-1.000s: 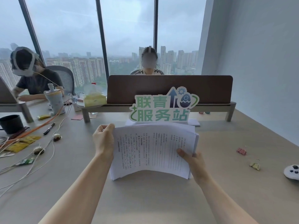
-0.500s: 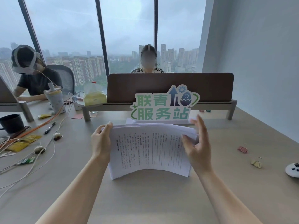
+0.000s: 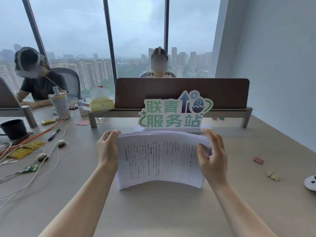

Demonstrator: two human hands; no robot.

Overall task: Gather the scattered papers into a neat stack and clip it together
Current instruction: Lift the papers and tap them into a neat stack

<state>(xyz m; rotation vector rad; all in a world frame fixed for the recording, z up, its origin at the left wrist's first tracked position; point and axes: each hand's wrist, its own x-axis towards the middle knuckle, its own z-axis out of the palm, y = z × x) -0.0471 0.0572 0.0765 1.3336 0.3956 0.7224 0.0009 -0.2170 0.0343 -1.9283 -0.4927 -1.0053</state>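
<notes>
A thick stack of printed white papers (image 3: pixel 159 159) stands on its lower edge on the beige table (image 3: pixel 153 211), bowed upward in the middle. My left hand (image 3: pixel 107 149) grips the stack's left edge. My right hand (image 3: pixel 212 158) is pressed against the right edge, thumb on the front sheet and fingers spread behind. A pink binder clip (image 3: pixel 258 159) and a pale yellow binder clip (image 3: pixel 273 175) lie on the table to the right, apart from both hands. More white sheets (image 3: pixel 172 129) lie flat behind the stack.
A green-lettered sign (image 3: pixel 174 113) stands just behind the stack, before a brown desk divider (image 3: pixel 181 93). Cables, a pen (image 3: pixel 53 134), packets and a black mug (image 3: pixel 13 128) crowd the left. A white controller (image 3: pixel 311 183) lies far right. Two people sit beyond.
My right hand moved from under the stack's lower right corner up to its right edge. The stack has been raised slightly and squared between both hands.
</notes>
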